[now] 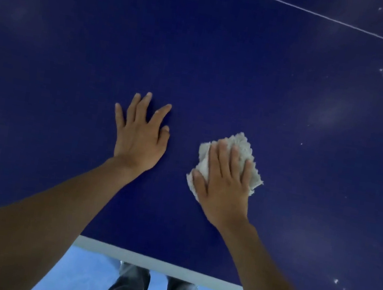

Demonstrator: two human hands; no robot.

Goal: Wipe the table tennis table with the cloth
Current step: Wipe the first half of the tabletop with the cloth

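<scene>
Right hand (225, 187) flat on cloth (246, 153) — left hand (140, 136) seemingly braced on table (223, 62)

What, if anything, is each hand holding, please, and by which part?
The right hand presses flat on the middle of the cloth, no closed grip. The left hand holds nothing.

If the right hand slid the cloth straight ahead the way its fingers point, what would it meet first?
Nothing solid, it seems: the right hand and cloth face bare blue table, with only the thin white line painted farther on.
</scene>
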